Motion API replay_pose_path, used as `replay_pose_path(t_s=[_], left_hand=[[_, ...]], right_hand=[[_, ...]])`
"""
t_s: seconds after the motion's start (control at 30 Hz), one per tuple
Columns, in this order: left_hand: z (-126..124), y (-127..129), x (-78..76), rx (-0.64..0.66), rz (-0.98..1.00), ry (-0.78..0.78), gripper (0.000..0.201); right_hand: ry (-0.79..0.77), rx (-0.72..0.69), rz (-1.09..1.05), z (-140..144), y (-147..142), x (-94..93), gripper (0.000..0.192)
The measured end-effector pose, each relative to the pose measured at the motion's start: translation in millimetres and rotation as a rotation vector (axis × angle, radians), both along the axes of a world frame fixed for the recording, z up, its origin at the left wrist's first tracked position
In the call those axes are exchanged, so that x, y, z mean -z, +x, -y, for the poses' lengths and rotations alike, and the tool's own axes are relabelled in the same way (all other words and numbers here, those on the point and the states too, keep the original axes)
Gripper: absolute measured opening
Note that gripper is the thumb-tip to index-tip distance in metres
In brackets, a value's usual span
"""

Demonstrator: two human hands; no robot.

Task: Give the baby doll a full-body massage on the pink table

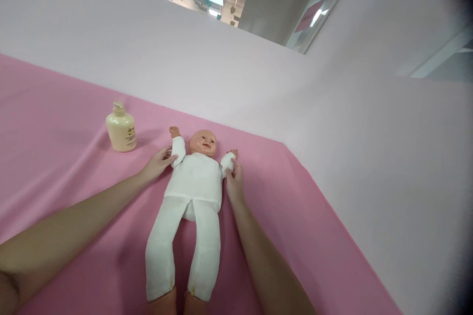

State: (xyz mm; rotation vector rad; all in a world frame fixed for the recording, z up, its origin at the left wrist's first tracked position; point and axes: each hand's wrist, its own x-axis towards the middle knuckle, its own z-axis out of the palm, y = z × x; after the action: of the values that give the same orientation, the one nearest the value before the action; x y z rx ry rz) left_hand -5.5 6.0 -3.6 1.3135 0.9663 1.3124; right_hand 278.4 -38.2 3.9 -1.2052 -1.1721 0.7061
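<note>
A baby doll (195, 177) lies on its back on a pink sheet, its head toward the wall. Its body, arms and legs are white cloth; the head, hands and feet are of a skin-toned, shiny material. Both doll arms are raised beside the head. My left hand (161, 161) is closed round the doll's arm at the left, thumb in front. My right hand (235, 179) grips the other doll arm near its elbow, fingers bent over the white cloth. The doll's feet run out of view at the bottom edge.
A cream-coloured pump bottle (121, 130) with dark print stands on the pink sheet (66, 123), left of the doll's head. A white wall (177, 69) rises behind. Above it is a window or mirror (273, 5) showing ceiling lights and hanging decorations.
</note>
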Motion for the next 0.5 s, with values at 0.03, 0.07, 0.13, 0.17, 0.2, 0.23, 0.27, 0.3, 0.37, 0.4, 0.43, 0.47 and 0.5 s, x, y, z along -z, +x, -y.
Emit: replay_pose_path(t_s=[0.03, 0.07, 0.13, 0.17, 0.2, 0.23, 0.27, 0.3, 0.37, 0.4, 0.43, 0.47, 0.5], left_hand=[[-1.1, -1.0, 2.3, -0.033, -0.006, -0.019, 0.066], [-2.0, -1.9, 4.3, -0.059, -0.008, -0.036, 0.068], [-2.9, -3.3, 6.6, -0.076, -0.008, -0.053, 0.071], [-2.9, -3.7, 7.1, -0.074, -0.011, -0.051, 0.07], [-2.8, -3.9, 7.1, -0.069, -0.013, -0.043, 0.069], [-2.5, -3.9, 6.9, -0.061, -0.016, -0.034, 0.067], [-2.1, -3.7, 6.5, -0.056, -0.017, -0.026, 0.065], [-1.7, -3.5, 6.0, -0.054, -0.016, -0.02, 0.064], [-1.1, -2.9, 5.0, -0.051, -0.007, -0.012, 0.063], [-1.0, -2.6, 4.6, -0.052, -0.005, -0.009, 0.063], [-0.9, -2.6, 4.3, -0.054, -0.007, -0.006, 0.063], [-0.8, -2.6, 4.2, -0.055, -0.016, -0.004, 0.063], [-0.9, -2.9, 4.2, -0.056, -0.031, -0.002, 0.062]], right_hand=[[-0.013, 0.006, 0.01, -0.8, 0.7, 1.0, 0.048], [-0.02, 0.009, 0.019, -1.5, 1.2, 1.7, 0.048], [-0.031, 0.009, 0.041, -2.3, 1.5, 2.5, 0.047], [-0.037, 0.008, 0.051, -2.4, 1.5, 2.8, 0.047], [-0.041, 0.007, 0.059, -2.5, 1.3, 3.0, 0.047], [-0.04, 0.01, 0.062, -2.6, 1.2, 3.4, 0.047], [-0.035, 0.012, 0.061, -2.8, 1.1, 4.0, 0.048], [-0.028, 0.013, 0.054, -3.0, 1.1, 4.7, 0.049], [-0.021, 0.015, 0.039, -3.6, 1.3, 6.2, 0.051], [-0.023, 0.015, 0.04, -3.8, 1.5, 6.7, 0.051], [-0.027, 0.015, 0.048, -4.0, 1.7, 6.9, 0.05], [-0.033, 0.016, 0.062, -4.1, 1.9, 6.9, 0.049], [-0.039, 0.02, 0.08, -4.0, 2.1, 6.5, 0.049]])
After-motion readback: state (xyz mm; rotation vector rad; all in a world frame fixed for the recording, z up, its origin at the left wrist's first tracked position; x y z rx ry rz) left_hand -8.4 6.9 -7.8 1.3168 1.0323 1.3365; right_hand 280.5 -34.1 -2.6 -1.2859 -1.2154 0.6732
